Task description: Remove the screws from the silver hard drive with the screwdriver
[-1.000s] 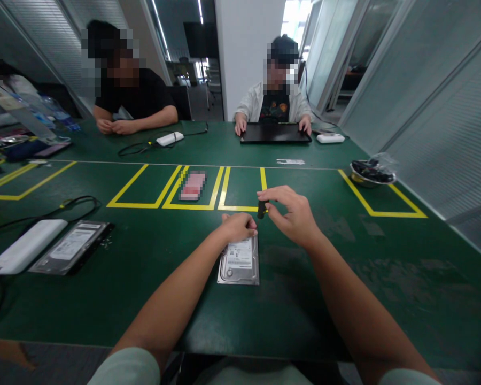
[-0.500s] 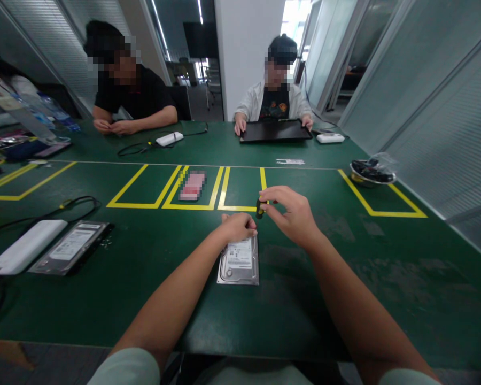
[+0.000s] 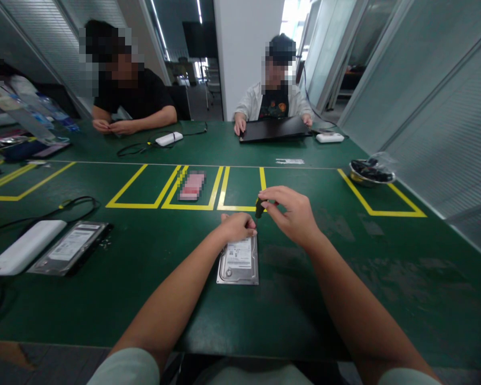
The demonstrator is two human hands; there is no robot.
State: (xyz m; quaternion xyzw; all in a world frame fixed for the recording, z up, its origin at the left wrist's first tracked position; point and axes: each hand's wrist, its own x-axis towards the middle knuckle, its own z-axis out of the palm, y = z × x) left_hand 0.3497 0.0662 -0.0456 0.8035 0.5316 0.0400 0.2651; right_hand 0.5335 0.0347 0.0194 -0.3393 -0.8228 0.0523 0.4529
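Right hand (image 3: pixel 293 214) pinches a dark tool (image 3: pixel 259 208) near the far right corner of the hard drive (image 3: pixel 238 263), flat on the green table (image 3: pixel 288 305), left hand (image 3: pixel 239 226) over its far end, grip unclear, so tilt or weak bracing could let the tool skid.
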